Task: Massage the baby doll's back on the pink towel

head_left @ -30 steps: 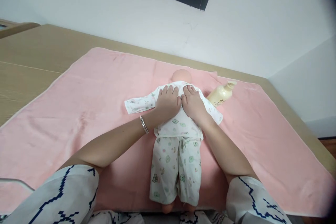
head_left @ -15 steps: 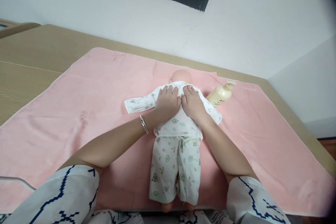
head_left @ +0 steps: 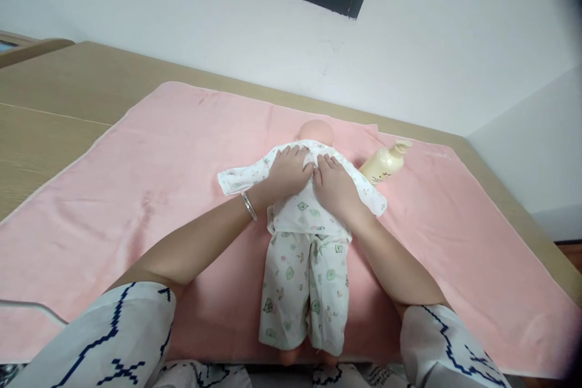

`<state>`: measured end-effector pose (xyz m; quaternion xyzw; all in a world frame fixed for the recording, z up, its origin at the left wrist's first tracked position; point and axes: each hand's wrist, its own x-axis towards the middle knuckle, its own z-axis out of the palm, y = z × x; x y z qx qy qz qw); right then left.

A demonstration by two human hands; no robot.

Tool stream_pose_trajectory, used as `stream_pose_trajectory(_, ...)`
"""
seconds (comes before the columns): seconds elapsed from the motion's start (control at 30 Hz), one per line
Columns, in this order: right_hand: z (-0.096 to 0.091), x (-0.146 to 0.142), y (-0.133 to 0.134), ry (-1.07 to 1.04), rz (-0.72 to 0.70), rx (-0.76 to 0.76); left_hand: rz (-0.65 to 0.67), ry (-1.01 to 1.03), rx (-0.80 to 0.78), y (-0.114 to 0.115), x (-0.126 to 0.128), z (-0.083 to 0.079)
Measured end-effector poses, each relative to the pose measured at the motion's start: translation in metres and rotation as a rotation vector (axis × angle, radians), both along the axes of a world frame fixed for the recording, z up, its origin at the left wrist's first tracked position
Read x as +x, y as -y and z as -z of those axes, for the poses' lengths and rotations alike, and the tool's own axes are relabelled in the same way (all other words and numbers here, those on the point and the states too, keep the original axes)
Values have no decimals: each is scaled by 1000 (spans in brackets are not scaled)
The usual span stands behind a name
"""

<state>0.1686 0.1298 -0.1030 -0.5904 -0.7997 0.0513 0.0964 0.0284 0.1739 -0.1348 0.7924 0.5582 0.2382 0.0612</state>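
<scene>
A baby doll (head_left: pixel 313 132) in white printed pyjamas (head_left: pixel 305 282) lies face down on a pink towel (head_left: pixel 150 163), its head pointing away from me. My left hand (head_left: pixel 285 173) rests flat on the left side of its upper back, fingers stretched toward the collar. My right hand (head_left: pixel 333 184) lies flat beside it on the right side, and the two thumbs nearly touch over the spine. Neither hand grips anything. A silver bangle (head_left: pixel 248 206) sits on my left wrist.
A cream pump bottle (head_left: pixel 384 164) lies on the towel just right of the doll's shoulder. The towel covers a wooden table (head_left: pixel 50 103) that meets a white wall behind. The doll's left sleeve (head_left: pixel 240 177) sticks out sideways.
Both hands have crept slightly up the doll's back toward the neck, and the shirt fabric has bunched a little under them.
</scene>
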Motion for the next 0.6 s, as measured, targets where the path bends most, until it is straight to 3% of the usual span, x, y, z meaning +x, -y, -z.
stream_pose_trajectory(0.1, -7, -8, 23, 95, -60, 3, 12, 15, -97, -7, -5, -7)
stream_pose_trajectory(0.17, -12, -7, 25, 87, -64, 5, -43, -45, -81, 3, 0, -11)
stream_pose_trajectory(0.27, -16, 8, 5, -85, -58, -45, -103, -149, -18, 33, 16, -13)
stream_pose_trajectory(0.37, -12, 21, -20, -161, 45, -7, -39, -185, 19, 51, 26, -14)
stream_pose_trajectory(0.47, -7, 17, -18, -80, 58, 45, 18, -160, 6, 38, 19, -14)
stream_pose_trajectory(0.6, -16, 3, 12, 45, -19, 41, -1, -133, -33, 14, 5, -15)
